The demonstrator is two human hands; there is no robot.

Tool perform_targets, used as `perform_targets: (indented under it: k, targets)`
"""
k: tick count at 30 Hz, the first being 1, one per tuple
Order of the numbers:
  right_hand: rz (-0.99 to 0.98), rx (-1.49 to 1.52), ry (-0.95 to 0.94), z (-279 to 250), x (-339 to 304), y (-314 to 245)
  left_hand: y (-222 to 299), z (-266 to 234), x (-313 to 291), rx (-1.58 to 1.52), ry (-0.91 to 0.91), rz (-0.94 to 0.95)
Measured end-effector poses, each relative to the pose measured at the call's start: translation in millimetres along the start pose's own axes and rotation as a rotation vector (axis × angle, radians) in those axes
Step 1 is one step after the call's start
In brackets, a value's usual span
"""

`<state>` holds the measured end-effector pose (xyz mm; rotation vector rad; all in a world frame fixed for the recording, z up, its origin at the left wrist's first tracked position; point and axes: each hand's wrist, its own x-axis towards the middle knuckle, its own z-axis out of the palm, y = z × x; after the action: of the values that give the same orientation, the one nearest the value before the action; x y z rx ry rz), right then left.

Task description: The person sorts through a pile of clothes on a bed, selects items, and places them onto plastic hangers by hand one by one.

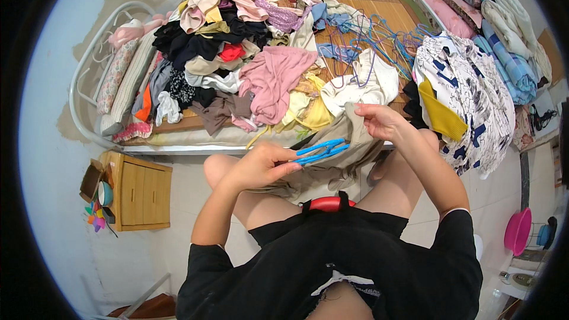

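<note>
Bright, fairly even light fills the room; I cannot tell its source. Near the front edge of the bed (195, 149), the left hand (267, 165) and right hand (379, 122) look crisp. Soft shadows crease the pink cloth (275, 80); the black shirt (267, 255) loses detail. Beyond the bed's left end, the bluish wall (50, 101) curves into a black rim.

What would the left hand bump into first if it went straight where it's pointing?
Probably the grey-beige cloth that the right hand pinches, beyond the blue hanger in the left hand, though depth is hard to judge here.
</note>
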<state>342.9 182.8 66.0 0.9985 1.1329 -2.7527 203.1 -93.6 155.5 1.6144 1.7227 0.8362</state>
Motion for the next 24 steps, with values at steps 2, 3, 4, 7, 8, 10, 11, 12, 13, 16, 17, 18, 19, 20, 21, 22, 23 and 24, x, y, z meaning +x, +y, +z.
perform_targets:
  k: [2,3,4,7,8,10,11,12,13,16,17,18,19,20,21,22,23,24]
  targets:
    - [-0.009,0.245,-0.082,-2,7,-2,-6,4,2,0.043,0.005,0.004]
    - [-0.042,0.255,-0.286,12,-4,-11,-15,7,-1,0.019,0.117,0.018]
    - [-0.041,0.25,-0.291,26,-19,-18,-18,8,-2,-0.005,0.225,0.036]
    - [-0.437,0.377,-0.365,64,-81,-32,-27,-2,-9,-0.025,0.315,-0.103]
    - [-0.516,0.379,-0.39,71,-105,-32,-25,-5,-12,-0.027,0.323,-0.104]
    - [-0.623,0.307,-0.248,47,-115,-11,-16,-11,-13,-0.011,0.427,-0.125]
    - [-0.649,0.211,-0.192,24,-114,1,-13,-11,-8,-0.037,0.486,-0.079]
    - [-0.668,0.086,-0.267,9,-106,12,-15,-10,-7,-0.037,0.49,-0.082]
    - [-0.637,-0.291,0.004,-9,-92,29,-18,-9,-3,-0.01,0.508,-0.039]
    - [-0.747,-0.892,0.5,-6,-88,42,-22,-4,4,0.008,0.495,0.029]
    - [-1.035,-1.094,0.572,4,-94,31,-23,-2,4,0.075,0.43,0.07]
    - [-1.328,-1.293,0.638,14,-100,21,-24,0,4,0.14,0.366,0.111]
    - [-1.317,-1.331,0.504,22,-103,15,-14,1,7,0.12,0.372,0.115]
    - [-1.313,-1.329,0.511,24,-99,13,-13,2,10,0.118,0.366,0.116]
    - [-1.312,-1.534,0.413,26,-95,12,-12,3,13,0.092,0.371,0.186]
    - [-1.298,-1.739,0.306,24,-90,10,-11,3,16,0.063,0.377,0.255]
    - [-1.156,-1.614,0.124,10,-81,10,-8,3,20,0.061,0.376,0.257]
    - [-1.155,-1.608,0.105,7,-80,9,-4,2,20,0.011,0.304,0.196]
